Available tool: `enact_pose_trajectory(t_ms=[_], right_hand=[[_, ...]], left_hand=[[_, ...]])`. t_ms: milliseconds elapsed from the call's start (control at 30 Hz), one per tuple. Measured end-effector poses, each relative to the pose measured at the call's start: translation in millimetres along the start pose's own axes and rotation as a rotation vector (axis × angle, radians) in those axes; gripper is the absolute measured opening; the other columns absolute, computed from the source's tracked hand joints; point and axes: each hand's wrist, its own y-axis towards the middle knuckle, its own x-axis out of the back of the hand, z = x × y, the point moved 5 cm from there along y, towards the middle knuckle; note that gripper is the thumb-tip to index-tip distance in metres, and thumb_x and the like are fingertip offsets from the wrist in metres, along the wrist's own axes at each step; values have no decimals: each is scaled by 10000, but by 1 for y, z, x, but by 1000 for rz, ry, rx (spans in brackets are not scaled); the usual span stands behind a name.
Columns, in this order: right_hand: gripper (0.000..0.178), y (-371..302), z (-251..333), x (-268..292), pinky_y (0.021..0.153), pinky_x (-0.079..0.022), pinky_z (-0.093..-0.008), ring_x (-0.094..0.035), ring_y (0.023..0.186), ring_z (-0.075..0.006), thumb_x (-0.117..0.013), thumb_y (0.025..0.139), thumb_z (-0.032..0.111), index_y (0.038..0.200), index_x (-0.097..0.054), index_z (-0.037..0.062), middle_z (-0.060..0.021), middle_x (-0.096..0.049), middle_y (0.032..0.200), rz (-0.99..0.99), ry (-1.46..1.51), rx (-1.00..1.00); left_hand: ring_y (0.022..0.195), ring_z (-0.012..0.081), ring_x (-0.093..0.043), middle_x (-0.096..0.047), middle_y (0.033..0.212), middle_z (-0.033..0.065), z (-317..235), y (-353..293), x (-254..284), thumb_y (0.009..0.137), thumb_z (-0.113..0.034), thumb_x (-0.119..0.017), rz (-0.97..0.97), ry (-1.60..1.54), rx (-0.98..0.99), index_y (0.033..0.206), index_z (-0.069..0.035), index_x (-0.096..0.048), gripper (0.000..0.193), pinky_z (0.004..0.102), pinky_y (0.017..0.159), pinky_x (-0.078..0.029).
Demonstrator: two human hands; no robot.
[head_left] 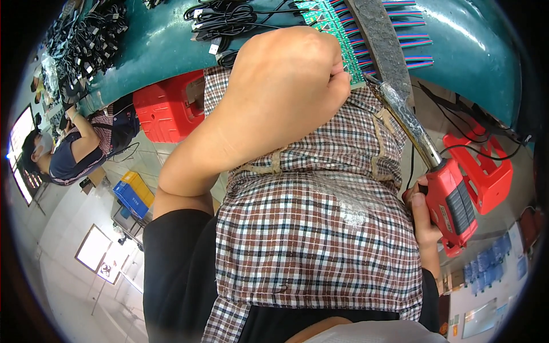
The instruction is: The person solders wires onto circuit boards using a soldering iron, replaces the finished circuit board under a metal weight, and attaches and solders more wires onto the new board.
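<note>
My left hand point(297, 63) is closed over the near end of a green circuit board panel point(329, 20). Its fingers curl under, and whatever they grip is hidden beneath the hand. A red soldering iron point(452, 200) is in my right hand point(424, 220), low at the right. The iron's metal barrel point(409, 123) slants up to the left, and its tip lies close to the panel's near right corner, by my left fingers. Thin multicoloured wires point(414, 37) run from the panel's right side under a dark flat bar point(380, 40).
Black USB cables point(229, 20) lie coiled left of the panel on the green table point(154, 40). A bigger cable heap point(94, 43) sits farther left. Red stools point(168, 108) stand below the edge. A co-worker point(74, 143) sits at the far left.
</note>
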Motion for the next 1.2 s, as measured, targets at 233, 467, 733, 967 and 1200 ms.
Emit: enact_pose_trajectory(t_ms=[233, 467, 733, 967, 1200], right_hand=[[297, -5, -9, 3, 863, -546, -346, -687, 946, -184, -738, 906, 34, 1199, -709, -2, -85, -723, 1033, -21, -56, -12], [304, -2, 1, -2, 878, -543, -346, -689, 955, -183, -751, 913, 56, 1209, -709, 3, -84, -725, 1047, 27, -63, -23], [349, 0, -6, 0, 909, -542, -363, -699, 1018, -214, -777, 916, 99, 1245, -705, 9, -119, -739, 1135, 14, -127, -60], [145, 4, 16, -8, 768, -478, -319, -583, 846, -159, -639, 939, 34, 1077, -607, 3, -84, -617, 953, 22, -22, 90], [108, 17, 25, -14, 525, -388, -273, -413, 543, -114, -587, 932, 56, 959, -488, 22, -78, -494, 794, -62, 161, 232]], left_hand=[[626, 164, -657, -659, 737, 56, 0, -2, 0, 802, -91, -793, 12, -75, -4, 780, -25, -679, 134, 284, 590, -532], [627, 159, -655, -650, 727, 49, -1, -4, -1, 779, -70, -791, 5, -55, -3, 772, -25, -680, 120, 283, 591, -534], [622, 159, -653, -649, 721, 49, -2, -2, -2, 750, -46, -779, -6, -48, -27, 766, -24, -677, 105, 284, 593, -535], [620, 157, -653, -649, 717, 51, -2, -2, 2, 749, -49, -773, -20, -31, -31, 760, -25, -670, 107, 284, 595, -538], [620, 159, -651, -648, 712, 51, -1, -1, -2, 754, -54, -770, 0, -50, -21, 756, -26, -664, 109, 285, 598, -540]])
